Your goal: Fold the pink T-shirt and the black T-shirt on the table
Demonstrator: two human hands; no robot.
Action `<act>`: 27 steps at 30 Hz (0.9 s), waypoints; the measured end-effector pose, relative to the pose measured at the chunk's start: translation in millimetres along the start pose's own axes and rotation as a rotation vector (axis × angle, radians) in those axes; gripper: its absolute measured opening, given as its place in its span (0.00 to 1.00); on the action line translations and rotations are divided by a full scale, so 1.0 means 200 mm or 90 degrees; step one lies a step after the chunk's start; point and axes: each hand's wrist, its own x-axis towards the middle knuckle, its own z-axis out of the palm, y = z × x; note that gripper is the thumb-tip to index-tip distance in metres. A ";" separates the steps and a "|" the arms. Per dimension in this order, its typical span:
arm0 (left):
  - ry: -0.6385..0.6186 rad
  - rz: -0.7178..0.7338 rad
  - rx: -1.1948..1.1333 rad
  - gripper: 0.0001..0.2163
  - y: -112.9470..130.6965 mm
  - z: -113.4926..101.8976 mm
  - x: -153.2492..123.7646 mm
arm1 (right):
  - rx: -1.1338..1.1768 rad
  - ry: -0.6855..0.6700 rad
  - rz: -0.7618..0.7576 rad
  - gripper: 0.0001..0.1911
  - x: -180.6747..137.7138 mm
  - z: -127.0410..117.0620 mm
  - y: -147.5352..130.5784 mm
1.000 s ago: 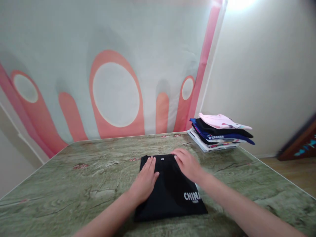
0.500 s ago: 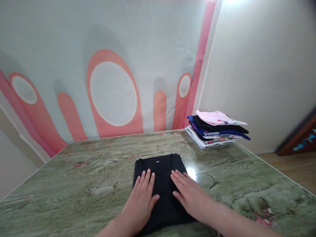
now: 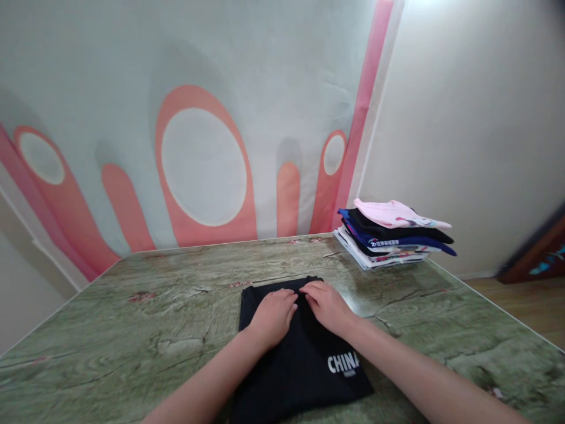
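A folded black T-shirt (image 3: pixel 304 365) with white "CHINA" lettering lies on the green marbled table (image 3: pixel 132 347) in front of me. Both hands rest on its far edge, side by side. My left hand (image 3: pixel 273 315) has its fingers curled onto the top edge of the cloth. My right hand (image 3: pixel 324 303) sits just to the right of it, fingers bent and pinching the same edge near the collar.
A stack of folded shirts (image 3: pixel 392 235), pink on top with black, blue and white below, sits at the table's far right corner. A curtain with pink shapes (image 3: pixel 203 165) hangs behind the table. Wooden floor (image 3: pixel 521 300) shows to the right.
Half a second ago both hands lay flat with fingers spread on the lower part of the shirt. They have moved up to its far edge and curled their fingers onto it.
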 end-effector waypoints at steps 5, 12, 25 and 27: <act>0.059 -0.014 0.046 0.19 -0.05 0.09 0.03 | -0.040 0.042 -0.007 0.18 -0.01 0.12 0.04; 0.258 -0.141 -0.025 0.20 -0.12 0.03 0.01 | -0.026 0.097 -0.013 0.22 -0.03 0.07 0.04; 0.102 -0.138 -0.020 0.15 -0.12 0.02 0.01 | -0.057 0.111 0.023 0.20 -0.03 0.04 0.07; 0.071 -0.165 -0.048 0.15 -0.14 0.00 0.07 | -0.039 0.135 0.053 0.19 -0.02 0.03 0.10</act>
